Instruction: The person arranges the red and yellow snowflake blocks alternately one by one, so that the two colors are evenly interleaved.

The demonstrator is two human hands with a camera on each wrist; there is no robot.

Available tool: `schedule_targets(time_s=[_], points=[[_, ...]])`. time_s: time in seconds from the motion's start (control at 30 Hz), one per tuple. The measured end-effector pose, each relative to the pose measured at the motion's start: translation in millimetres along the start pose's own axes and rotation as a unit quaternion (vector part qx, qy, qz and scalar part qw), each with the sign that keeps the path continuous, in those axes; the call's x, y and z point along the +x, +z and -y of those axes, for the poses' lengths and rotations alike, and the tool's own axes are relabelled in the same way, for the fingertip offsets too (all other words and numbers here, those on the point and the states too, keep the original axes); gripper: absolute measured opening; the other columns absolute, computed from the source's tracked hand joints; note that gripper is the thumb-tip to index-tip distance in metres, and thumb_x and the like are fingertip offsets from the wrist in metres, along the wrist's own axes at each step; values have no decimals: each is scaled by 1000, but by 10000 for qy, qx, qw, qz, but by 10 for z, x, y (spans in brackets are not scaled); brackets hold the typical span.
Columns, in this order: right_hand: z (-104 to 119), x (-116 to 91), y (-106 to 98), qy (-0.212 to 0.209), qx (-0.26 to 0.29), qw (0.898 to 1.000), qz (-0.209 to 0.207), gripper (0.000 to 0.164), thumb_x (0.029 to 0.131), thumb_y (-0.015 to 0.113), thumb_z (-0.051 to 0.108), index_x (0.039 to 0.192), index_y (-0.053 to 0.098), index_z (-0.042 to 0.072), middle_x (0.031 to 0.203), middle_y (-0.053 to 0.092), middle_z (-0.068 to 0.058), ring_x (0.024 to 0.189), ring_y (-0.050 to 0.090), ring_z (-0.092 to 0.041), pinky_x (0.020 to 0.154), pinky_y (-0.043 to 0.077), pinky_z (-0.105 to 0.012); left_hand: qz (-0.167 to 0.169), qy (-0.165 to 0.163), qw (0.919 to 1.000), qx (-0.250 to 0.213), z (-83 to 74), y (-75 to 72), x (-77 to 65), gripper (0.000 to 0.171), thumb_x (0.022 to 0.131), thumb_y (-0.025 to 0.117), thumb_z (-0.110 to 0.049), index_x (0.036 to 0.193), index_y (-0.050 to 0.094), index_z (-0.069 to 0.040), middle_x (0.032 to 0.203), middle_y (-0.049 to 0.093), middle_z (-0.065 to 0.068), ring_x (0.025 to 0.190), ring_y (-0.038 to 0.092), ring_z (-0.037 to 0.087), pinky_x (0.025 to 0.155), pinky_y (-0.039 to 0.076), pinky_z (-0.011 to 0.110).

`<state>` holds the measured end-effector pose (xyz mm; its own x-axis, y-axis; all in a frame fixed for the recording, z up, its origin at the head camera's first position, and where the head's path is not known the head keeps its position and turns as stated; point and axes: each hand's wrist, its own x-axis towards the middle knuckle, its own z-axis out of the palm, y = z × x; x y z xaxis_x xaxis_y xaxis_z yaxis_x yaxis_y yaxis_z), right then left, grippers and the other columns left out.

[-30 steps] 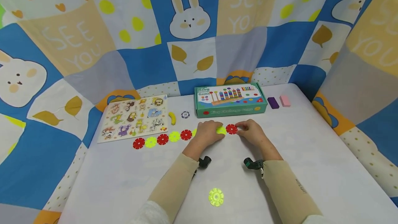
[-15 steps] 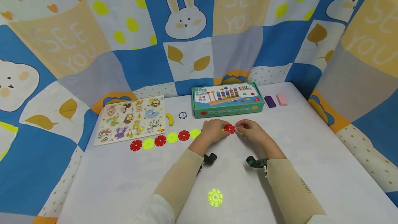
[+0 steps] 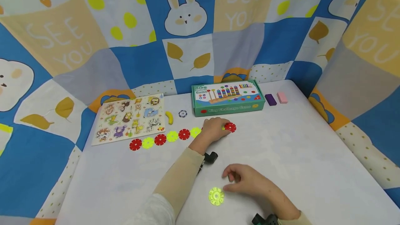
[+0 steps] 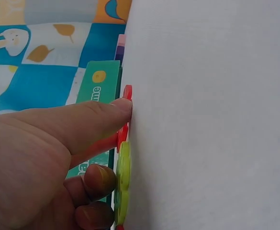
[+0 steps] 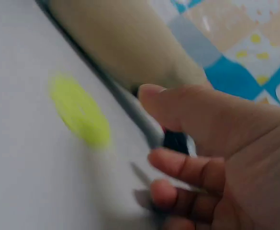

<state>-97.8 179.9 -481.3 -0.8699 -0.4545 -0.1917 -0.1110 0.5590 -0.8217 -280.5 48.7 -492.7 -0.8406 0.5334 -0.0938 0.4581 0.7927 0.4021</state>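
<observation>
At the right end of a row of notched, flower-shaped plastic discs, my left hand (image 3: 214, 129) pinches a red disc (image 3: 231, 127) between thumb and index finger. In the left wrist view the thumb covers part of that red disc (image 4: 128, 90), and a yellow-green disc (image 4: 123, 179) lies beside the curled fingers. The row alternates red and yellow-green; my left hand hides some of it. Nearer the front, my right hand (image 3: 250, 180) holds nothing, its fingers loosely bent, thumb tip right at the edge of a single yellow-green disc (image 3: 216, 202). The right wrist view shows this disc blurred.
A green game box (image 3: 229, 108) stands behind the row. Purple (image 3: 270, 99) and pink (image 3: 282, 97) blocks lie to its right. At the left are an animal puzzle board (image 3: 129, 119), a toy banana (image 3: 169, 117) and a round chip (image 3: 182, 114). Patterned cloth (image 3: 187, 61) rises behind.
My right hand has left the red disc at the row's end and come back toward the front, beside the single yellow-green disc. My left hand has shifted right, onto the red disc.
</observation>
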Motion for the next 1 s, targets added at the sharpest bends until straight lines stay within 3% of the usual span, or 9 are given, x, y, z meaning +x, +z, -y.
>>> schedule_targets(time_s=[0.17, 0.33, 0.53, 0.63, 0.73, 0.87, 1.0], points=[[218, -126, 374, 66, -1104, 9939, 18, 54, 60, 80, 58, 97, 59, 25, 81, 51, 14, 69, 47, -2, 63, 43, -24, -1, -44, 10000, 76, 1, -12, -1, 47, 85, 66, -43, 129, 59, -28, 121, 62, -7, 109, 53, 15, 89, 36, 42], [275, -85, 522, 367, -1539, 9872, -216, 56, 61, 81, 53, 100, 55, 23, 81, 49, 18, 68, 47, -1, 61, 42, -25, -39, -80, 9999, 89, 1, -28, -1, 47, 86, 65, -44, 129, 59, -28, 122, 61, -6, 109, 52, 15, 90, 36, 42], [271, -71, 525, 620, -1415, 9874, -350, 50, 63, 82, 47, 96, 55, 21, 73, 50, 16, 63, 46, -2, 58, 40, -25, 82, -76, 9999, 50, -14, -20, -1, 47, 86, 65, -43, 130, 58, -29, 122, 61, -6, 110, 53, 15, 90, 36, 41], [281, -76, 522, 509, -1368, 9887, -353, 44, 64, 83, 42, 90, 54, 21, 71, 47, 14, 61, 44, -3, 56, 38, -24, 122, -85, 9999, 65, -16, -11, -5, 47, 86, 65, -44, 130, 58, -29, 123, 60, -7, 110, 52, 14, 90, 35, 41], [284, -67, 479, 273, -1046, 9935, -346, 27, 72, 80, 26, 80, 54, 21, 69, 46, 12, 61, 43, -3, 55, 38, -23, 112, -85, 9999, 79, -12, -3, -11, 47, 86, 64, -44, 130, 57, -29, 123, 60, -7, 110, 52, 14, 89, 35, 41], [275, -8, 240, 219, -215, 9992, -241, 18, 76, 74, 12, 80, 58, 19, 67, 53, 9, 60, 49, -7, 55, 42, -25, 37, -63, 10000, 15, -9, 2, -11, 47, 86, 65, -44, 130, 58, -29, 123, 60, -6, 110, 52, 14, 88, 36, 40], [279, 114, -150, 620, 487, 9949, -628, 29, 79, 75, 12, 103, 59, 14, 73, 61, 2, 62, 61, -17, 59, 47, -30, 35, -45, 10000, 18, -12, 4, -6, 47, 86, 65, -44, 129, 58, -29, 122, 61, -7, 109, 53, 14, 89, 36, 42]])
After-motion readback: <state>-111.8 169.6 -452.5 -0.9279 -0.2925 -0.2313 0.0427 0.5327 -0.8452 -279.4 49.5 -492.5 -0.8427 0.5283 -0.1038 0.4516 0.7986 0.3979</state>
